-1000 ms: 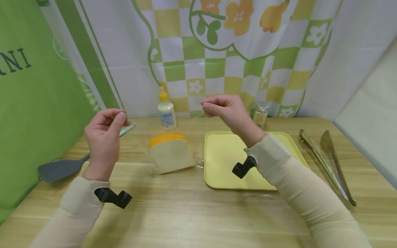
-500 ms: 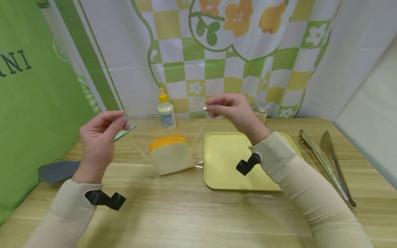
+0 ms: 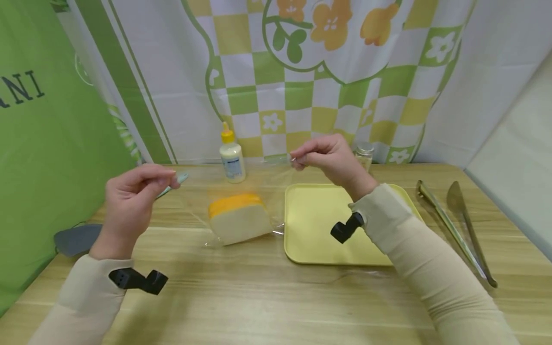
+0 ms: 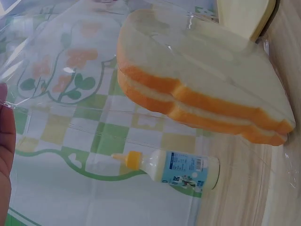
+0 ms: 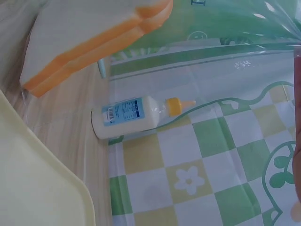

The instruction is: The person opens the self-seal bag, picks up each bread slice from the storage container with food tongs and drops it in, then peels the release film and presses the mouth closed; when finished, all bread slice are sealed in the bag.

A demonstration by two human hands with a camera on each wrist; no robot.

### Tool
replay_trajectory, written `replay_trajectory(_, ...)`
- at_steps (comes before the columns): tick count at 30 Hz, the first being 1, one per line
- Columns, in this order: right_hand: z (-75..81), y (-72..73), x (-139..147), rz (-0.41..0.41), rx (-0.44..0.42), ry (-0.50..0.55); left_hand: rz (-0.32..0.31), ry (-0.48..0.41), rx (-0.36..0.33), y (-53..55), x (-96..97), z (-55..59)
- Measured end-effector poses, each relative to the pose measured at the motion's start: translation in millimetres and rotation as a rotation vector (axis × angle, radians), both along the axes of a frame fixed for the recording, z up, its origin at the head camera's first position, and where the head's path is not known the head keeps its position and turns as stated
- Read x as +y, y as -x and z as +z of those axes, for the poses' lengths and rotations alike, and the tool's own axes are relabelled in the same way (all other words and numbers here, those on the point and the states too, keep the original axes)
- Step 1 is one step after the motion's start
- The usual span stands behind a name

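A clear plastic bag (image 3: 267,179) stretches between both hands, its upper edge pulled wide above the table. Inside its lower part sit two bread slices (image 3: 239,223) with orange crusts, pressed together and touching the tabletop side. My left hand (image 3: 129,203) pinches the bag's left upper corner between thumb and fingers. At the opposite corner, my right hand (image 3: 329,160) pinches the film. The left wrist view shows the bread (image 4: 202,70) through glossy film, with only a sliver of the left hand (image 4: 5,155) at the edge.
A yellow-capped squeeze bottle (image 3: 233,160) stands behind the bag. To the right lies a yellow tray (image 3: 336,225), with a lidded jar (image 3: 364,155) behind it. Metal tongs (image 3: 448,227) and a long metal utensil (image 3: 467,225) lie farther right. A grey spatula (image 3: 77,239) is at left.
My left hand has moved left and slightly down; my right hand has shifted a little right. The film between them is spread wider and more visible. The bread has tipped slightly.
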State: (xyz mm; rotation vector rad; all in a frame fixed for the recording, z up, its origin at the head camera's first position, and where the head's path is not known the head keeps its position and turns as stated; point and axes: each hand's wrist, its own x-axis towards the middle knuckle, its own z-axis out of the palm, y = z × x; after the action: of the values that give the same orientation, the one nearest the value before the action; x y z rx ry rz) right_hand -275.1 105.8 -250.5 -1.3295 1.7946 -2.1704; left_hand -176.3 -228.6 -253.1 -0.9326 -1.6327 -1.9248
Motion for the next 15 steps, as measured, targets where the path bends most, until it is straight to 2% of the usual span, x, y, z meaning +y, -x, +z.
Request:
replay_trajectory(3,-1.2,0.8,1.2,0.061,0.013,0.03,-0.033,0.004,0.025,-1.3,-0.4,-0.4)
replay_trajectory(7,-2.3,0.2,2.4,0.116,0.005,0.075,0.001,0.062,0.083,-3.0,-1.1,-0.6)
replay_trajectory(9,-2.0,-0.8,2.2,0.098,-0.006,0.081,0.022,0.087,0.107,-3.4,-1.4,-0.2)
replay_trajectory(13,-0.6,-2.0,2.0,-0.004,-0.021,0.063,0.059,0.121,0.141,-4.4,-2.3,0.8)
replay_trajectory(15,0.0,-1.3,3.5,-0.039,-0.047,0.095,0.077,0.119,0.143,-5.5,-3.6,0.8)
